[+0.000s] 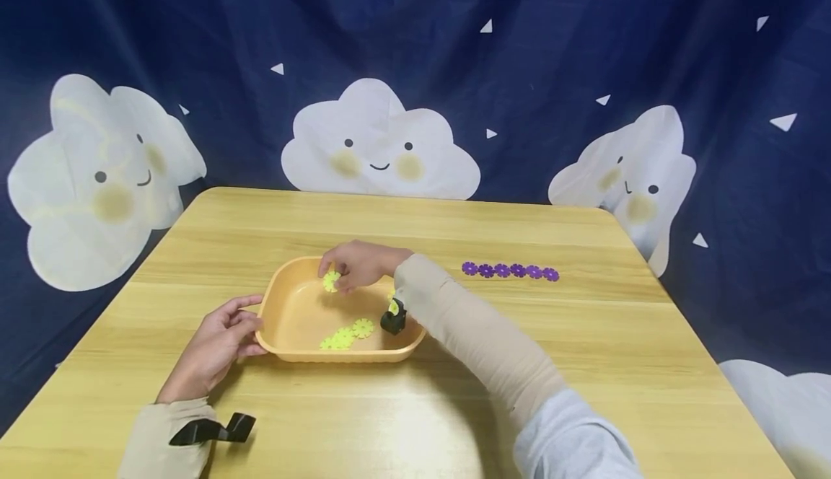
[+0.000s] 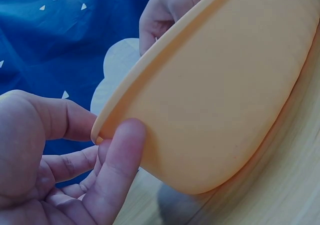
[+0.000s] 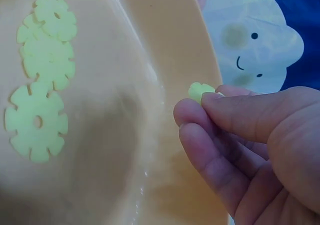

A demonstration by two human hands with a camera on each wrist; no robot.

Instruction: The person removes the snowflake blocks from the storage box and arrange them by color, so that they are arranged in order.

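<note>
A shallow orange plastic basin (image 1: 344,356) stands on the table with several yellow notched snowflake discs (image 3: 36,122) lying in it, some overlapping. My left hand (image 1: 217,342) pinches the basin's left rim; in the left wrist view its thumb (image 2: 125,145) presses on the outer wall. Over the back of the basin, my right hand (image 1: 363,262) pinches a yellow disc (image 1: 330,281) between thumb and fingertips. The right wrist view shows only part of this disc (image 3: 196,90), the rest being covered by the fingers. My right forearm hides some of the basin's right end.
To the right of the basin, a row of several purple snowflake discs (image 1: 502,270) lies on the wooden table (image 1: 617,363). Black straps (image 1: 214,430) hang at both wrists. A dark blue curtain (image 1: 441,39) with white clouds stands behind the table.
</note>
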